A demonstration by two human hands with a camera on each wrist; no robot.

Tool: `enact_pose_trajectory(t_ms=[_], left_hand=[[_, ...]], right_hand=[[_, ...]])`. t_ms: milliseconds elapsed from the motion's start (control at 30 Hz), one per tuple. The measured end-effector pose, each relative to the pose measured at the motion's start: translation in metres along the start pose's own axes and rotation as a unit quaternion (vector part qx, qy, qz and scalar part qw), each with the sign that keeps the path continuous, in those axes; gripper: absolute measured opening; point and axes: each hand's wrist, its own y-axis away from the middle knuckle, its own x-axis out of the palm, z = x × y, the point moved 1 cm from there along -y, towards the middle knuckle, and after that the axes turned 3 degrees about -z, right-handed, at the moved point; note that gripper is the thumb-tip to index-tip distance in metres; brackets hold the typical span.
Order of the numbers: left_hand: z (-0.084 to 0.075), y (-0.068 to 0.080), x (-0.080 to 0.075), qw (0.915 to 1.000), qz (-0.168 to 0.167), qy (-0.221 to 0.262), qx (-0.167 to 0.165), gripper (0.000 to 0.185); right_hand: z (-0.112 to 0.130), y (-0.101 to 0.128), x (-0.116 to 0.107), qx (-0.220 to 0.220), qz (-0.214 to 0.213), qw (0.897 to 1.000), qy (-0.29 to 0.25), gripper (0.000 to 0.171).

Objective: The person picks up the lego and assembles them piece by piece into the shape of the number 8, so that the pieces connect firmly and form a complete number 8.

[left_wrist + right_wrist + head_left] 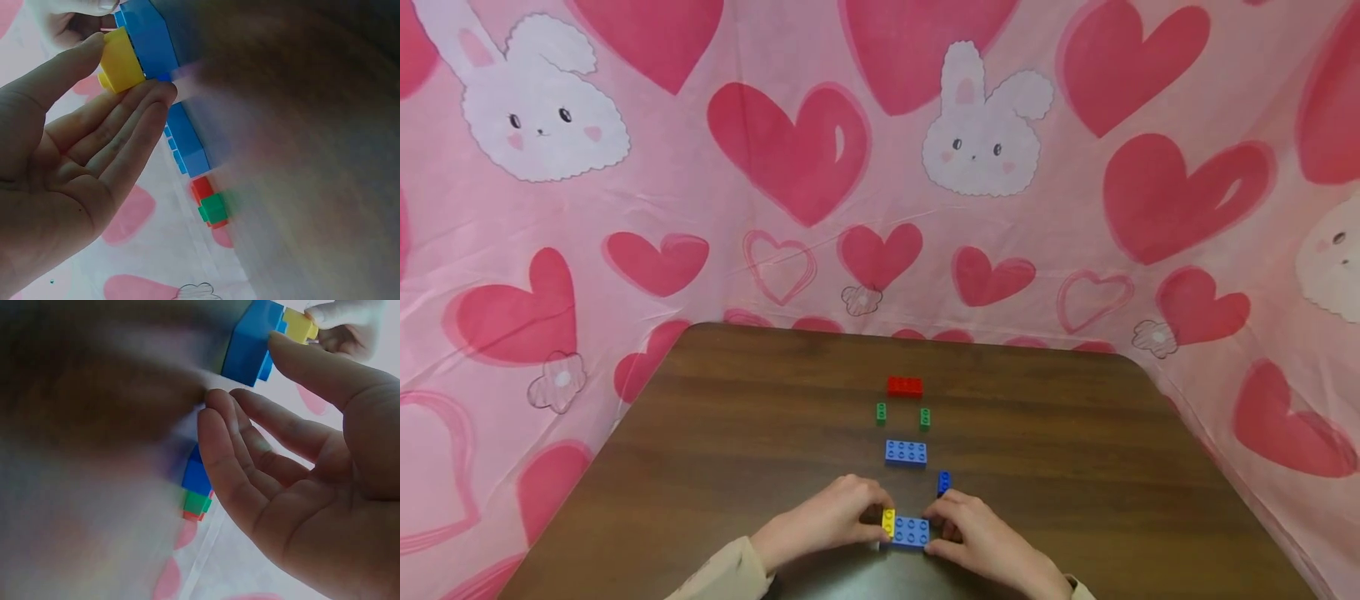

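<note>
Pink cloth printed with hearts and rabbits [981, 125] hangs around the brown wooden table [737, 433] I am watching from the head view. At the near edge my left hand [831, 517] pinches a small yellow brick [888, 522] between thumb and fingertips, pressed against the left end of a blue eight-stud brick [912, 531], while my right hand [973, 533] braces that blue brick from the other end, thumb and fingers lightly curled around it; I judge the two-sided hold keeps the bricks square to each other as they meet. Both lie low on the tabletop between the hands. Beyond them a line of loose pieces runs away from me: a small dark blue brick [943, 482] just beside the right knuckles, a second blue eight-stud brick [906, 452], two small green bricks [881, 412] set apart, and a red brick [905, 386] farthest out. Nothing sits between the hands and that row.
</note>
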Motion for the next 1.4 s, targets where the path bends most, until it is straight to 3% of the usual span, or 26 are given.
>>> enact_pose_trajectory(t_ms=[267, 467, 967, 1400], left_hand=[[0.001, 0.003, 0.000, 0.9999, -0.003, 0.013, 0.004, 0.027], [0.003, 0.003, 0.001, 0.9998, -0.005, 0.015, 0.009, 0.029], [0.003, 0.004, 0.001, 0.9998, -0.005, 0.021, 0.004, 0.029], [0.004, 0.003, 0.002, 0.9998, -0.006, 0.017, 0.008, 0.028]], right_hand=[[-0.001, 0.001, -0.011, -0.067, -0.093, 0.993, 0.043, 0.023], [-0.007, -0.006, -0.027, -0.052, -0.140, 0.987, 0.057, 0.024], [-0.032, -0.021, -0.033, -0.003, -0.088, 0.995, 0.053, 0.037], [-0.038, -0.024, -0.031, -0.001, -0.073, 0.996, 0.053, 0.035]])
